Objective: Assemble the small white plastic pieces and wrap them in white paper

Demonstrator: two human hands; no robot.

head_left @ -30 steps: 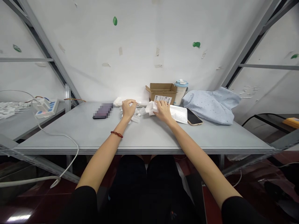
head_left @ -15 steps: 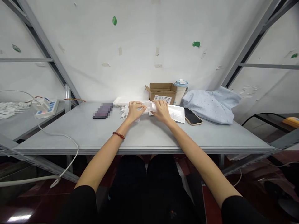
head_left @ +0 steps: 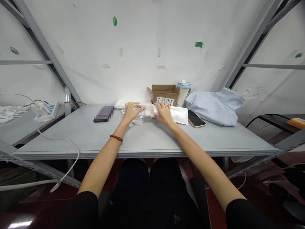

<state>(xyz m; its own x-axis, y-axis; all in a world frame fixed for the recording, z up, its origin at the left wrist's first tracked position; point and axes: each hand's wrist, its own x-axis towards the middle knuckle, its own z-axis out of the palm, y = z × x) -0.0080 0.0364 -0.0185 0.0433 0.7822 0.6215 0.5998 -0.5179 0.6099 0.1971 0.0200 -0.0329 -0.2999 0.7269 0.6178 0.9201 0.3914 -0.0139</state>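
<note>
My right hand (head_left: 164,114) is closed on a translucent white plastic bag (head_left: 149,110), whose crumpled end sticks out to the left. My left hand (head_left: 131,112) is in a pinch just left of the bag, thumb against fingers; whatever sits between the fingertips is too small to name. Beneath and beside that hand lie small white pieces (head_left: 137,121) on the table. A white bubble mailer (head_left: 180,115) lies flat to the right of my right hand, partly behind it.
An open cardboard box (head_left: 165,91) and a lidded cup (head_left: 183,93) stand at the back. A phone (head_left: 196,119) and a pale blue cloth (head_left: 214,106) lie right; a dark purple item (head_left: 104,114) lies left. A white cable (head_left: 69,140) crosses the table's left edge.
My left hand has moved left, away from my right hand. More of the plastic bag's crumpled end and of the small white pieces now shows between them.
</note>
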